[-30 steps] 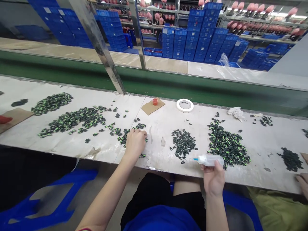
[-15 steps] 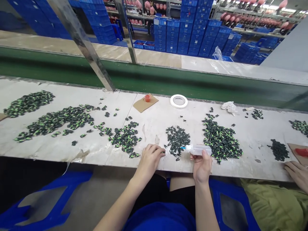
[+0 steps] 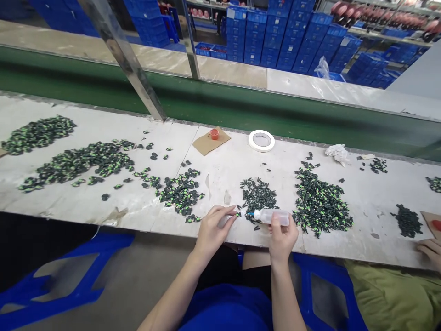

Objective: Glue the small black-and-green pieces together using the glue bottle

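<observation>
My left hand (image 3: 215,227) pinches a small black-and-green part (image 3: 238,214) between thumb and fingertips, just above the table. In my right hand (image 3: 283,234) is a translucent squeeze bottle (image 3: 274,216), held on its side. Its thin blue nozzle (image 3: 250,214) points left and ends close to the pinched part; whether they touch I cannot tell. Beyond the nozzle lies a heap of small black pieces (image 3: 260,193). A pile of black-and-green parts (image 3: 320,202) spreads to the right of the bottle, and another pile (image 3: 181,191) lies left of my left hand.
Along the back edge are a roll of white tape (image 3: 261,140), a red cup (image 3: 214,134) on cardboard (image 3: 203,145) and crumpled tissue (image 3: 337,154). More parts (image 3: 82,161) cover the table's left. A co-worker's hand (image 3: 430,250) rests at far right. A metal post (image 3: 138,78) rises behind.
My right hand has brought the bottle left, its nozzle now close to my left fingertips. My left hand has turned so that the pinched part shows. The view has tipped slightly downward.
</observation>
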Tool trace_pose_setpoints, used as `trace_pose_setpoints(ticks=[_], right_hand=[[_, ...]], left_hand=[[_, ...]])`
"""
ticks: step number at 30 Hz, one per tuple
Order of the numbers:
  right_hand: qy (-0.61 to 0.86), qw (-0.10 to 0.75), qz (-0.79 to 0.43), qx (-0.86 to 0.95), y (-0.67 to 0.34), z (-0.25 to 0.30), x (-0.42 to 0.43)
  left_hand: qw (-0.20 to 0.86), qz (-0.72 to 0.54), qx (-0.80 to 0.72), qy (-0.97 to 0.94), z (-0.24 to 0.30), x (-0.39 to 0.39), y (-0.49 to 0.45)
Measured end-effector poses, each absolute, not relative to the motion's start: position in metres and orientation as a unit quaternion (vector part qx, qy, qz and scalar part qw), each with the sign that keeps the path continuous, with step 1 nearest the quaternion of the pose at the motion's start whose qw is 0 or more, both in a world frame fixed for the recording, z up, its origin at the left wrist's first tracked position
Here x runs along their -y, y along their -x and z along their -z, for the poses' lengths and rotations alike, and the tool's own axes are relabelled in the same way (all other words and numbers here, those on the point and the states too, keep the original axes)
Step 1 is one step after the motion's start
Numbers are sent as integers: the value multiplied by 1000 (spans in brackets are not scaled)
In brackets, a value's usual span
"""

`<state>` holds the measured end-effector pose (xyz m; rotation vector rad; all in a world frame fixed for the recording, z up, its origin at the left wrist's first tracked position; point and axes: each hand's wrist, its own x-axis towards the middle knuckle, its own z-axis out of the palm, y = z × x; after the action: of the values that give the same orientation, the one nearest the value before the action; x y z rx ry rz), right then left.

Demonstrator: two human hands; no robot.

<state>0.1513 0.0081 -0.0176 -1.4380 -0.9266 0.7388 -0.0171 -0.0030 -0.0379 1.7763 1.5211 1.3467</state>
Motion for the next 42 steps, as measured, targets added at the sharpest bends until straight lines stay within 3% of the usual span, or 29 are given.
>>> trace_pose_setpoints(ticks=[18, 42], right_hand=[[637, 507, -288, 503, -148, 18, -6], [624, 505, -272, 530, -148, 13, -5]], left_hand=[[222, -476, -563, -638, 34, 4, 15], [236, -482, -573, -620, 33, 3, 15]])
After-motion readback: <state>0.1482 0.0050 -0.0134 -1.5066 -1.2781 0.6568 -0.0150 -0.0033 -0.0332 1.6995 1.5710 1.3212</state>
